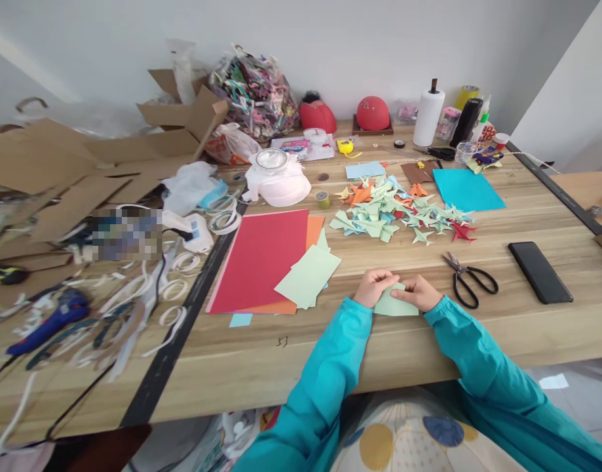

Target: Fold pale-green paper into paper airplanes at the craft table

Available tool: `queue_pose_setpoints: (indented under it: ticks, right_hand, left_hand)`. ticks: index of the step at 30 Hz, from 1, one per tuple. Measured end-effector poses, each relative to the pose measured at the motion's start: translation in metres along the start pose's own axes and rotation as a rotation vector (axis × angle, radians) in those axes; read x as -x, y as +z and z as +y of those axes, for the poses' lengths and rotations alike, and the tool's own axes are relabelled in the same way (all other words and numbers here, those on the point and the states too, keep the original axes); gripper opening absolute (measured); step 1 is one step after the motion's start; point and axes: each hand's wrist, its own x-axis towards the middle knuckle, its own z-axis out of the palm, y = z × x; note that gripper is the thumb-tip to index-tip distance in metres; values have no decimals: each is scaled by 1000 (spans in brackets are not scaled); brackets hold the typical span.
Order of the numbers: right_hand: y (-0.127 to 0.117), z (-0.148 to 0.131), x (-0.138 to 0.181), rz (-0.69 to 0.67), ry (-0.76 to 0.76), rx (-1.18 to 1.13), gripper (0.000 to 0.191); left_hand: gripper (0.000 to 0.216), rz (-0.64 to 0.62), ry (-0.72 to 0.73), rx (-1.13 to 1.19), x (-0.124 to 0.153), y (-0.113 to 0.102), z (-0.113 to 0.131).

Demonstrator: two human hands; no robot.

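Note:
My left hand (373,286) and my right hand (417,292) both pinch a small light green paper piece (393,306) that rests on the wooden table (359,354) near its front edge. The fingers of each hand are curled onto the paper's top edge. Both arms wear teal sleeves. To the left lie loose light green sheets (308,275) over a red sheet (261,259) and an orange sheet. Beyond my hands is a pile of folded paper shapes (399,213), mostly green, some orange, blue and red.
Black scissors (470,280) and a black phone (540,271) lie right of my hands. A turquoise sheet (468,189) sits further back. Cardboard pieces (84,170), tape rings, a glue gun (50,324), a paper towel roll (428,117) and bottles crowd the left and back.

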Motion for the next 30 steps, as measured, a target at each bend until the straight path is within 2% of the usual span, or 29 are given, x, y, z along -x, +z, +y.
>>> queue_pose_setpoints:
  ticks: [6, 13, 26, 30]
  right_hand:
    - [0, 5, -1, -10, -49, 55, 45]
    - [1, 3, -2, 18, -70, 137, 53]
    - [1, -1, -2, 59, 4, -92, 54]
    - [-1, 2, -4, 123, 34, -134, 52]
  left_hand:
    - [28, -76, 38, -67, 1, -1, -3]
    - [31, -75, 101, -114, 0, -3, -3]
    - [37, 29, 41, -10, -2, -1, -2]
    - [35, 79, -15, 11, -3, -3, -3]
